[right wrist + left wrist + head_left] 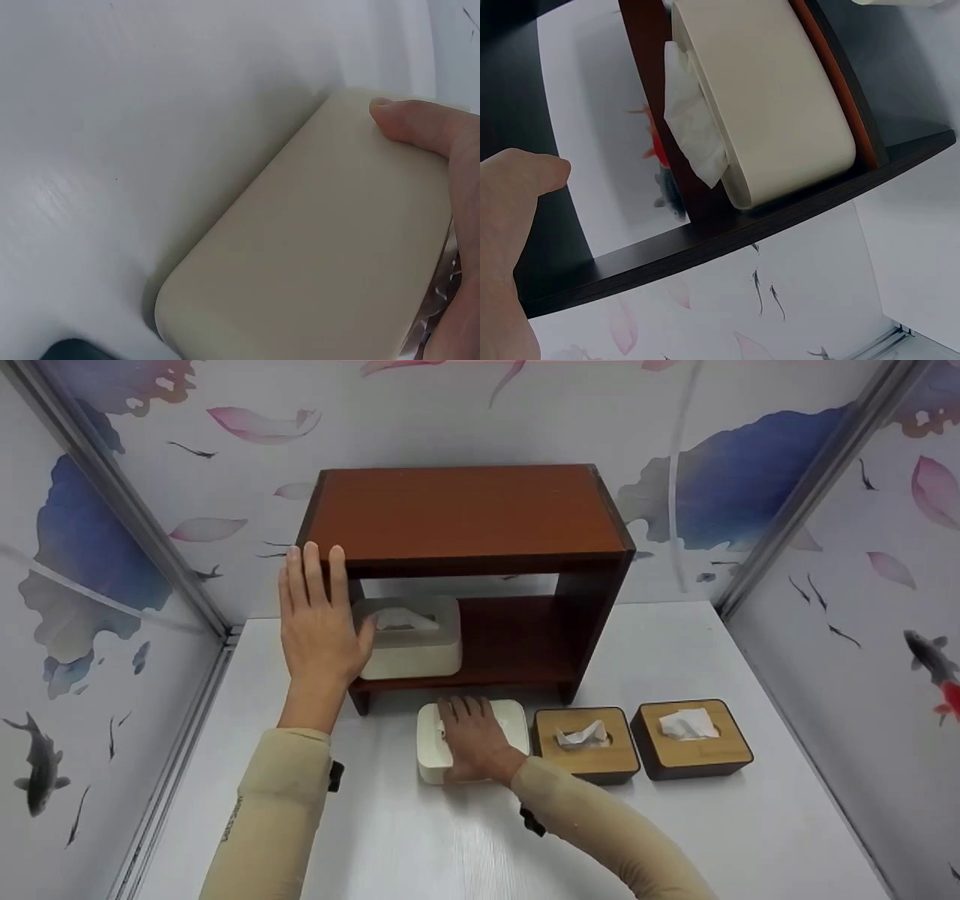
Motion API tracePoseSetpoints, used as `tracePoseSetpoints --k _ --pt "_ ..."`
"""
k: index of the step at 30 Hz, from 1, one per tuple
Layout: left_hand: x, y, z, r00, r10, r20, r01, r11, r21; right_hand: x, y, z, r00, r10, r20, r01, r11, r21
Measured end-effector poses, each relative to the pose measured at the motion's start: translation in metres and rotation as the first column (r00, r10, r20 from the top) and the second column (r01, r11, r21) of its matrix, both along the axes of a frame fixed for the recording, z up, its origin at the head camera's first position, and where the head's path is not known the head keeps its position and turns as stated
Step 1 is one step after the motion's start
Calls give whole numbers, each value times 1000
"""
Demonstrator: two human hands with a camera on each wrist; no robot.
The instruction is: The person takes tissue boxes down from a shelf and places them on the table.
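Observation:
My left hand (322, 622), fingers straight, lies along the front left edge of the reddish-brown wooden shelf (465, 514), its thumb pointing toward a cream tissue box (416, 660). That box sits inside at the left end of the shelf, with white tissue (694, 116) poking from its slot in the left wrist view. On the table in front, my right hand (480, 742) grips a second cream tissue box (512, 720) from above. Its fingers reach over the top to the far side, while the thumb (412, 124) presses the near side. The hand hides much of this box's top.
To the right of the gripped box stand two dark tissue boxes with wooden lids, one nearer (607, 757) and one farther right (694, 765). White panels with painted fish and petals enclose the white table (420, 847) at the back and both sides.

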State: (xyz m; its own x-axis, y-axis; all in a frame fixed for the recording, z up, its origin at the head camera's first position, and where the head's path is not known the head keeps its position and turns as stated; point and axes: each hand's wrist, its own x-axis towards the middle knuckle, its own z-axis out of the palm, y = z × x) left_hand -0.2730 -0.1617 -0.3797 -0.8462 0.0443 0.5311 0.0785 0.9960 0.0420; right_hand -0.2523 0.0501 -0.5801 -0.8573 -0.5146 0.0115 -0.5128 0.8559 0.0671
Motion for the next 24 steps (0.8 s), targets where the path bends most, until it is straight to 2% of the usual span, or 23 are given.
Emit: tracePoseSetpoints --k 14,24 --pt "1 1 3 1000 3 14 -3 1000 -2 -2 1 0 1000 -4 15 4 1000 13" --pt "1 1 2 1000 5 15 -5 1000 -7 0 4 3 995 -3 97 -1 999 42"
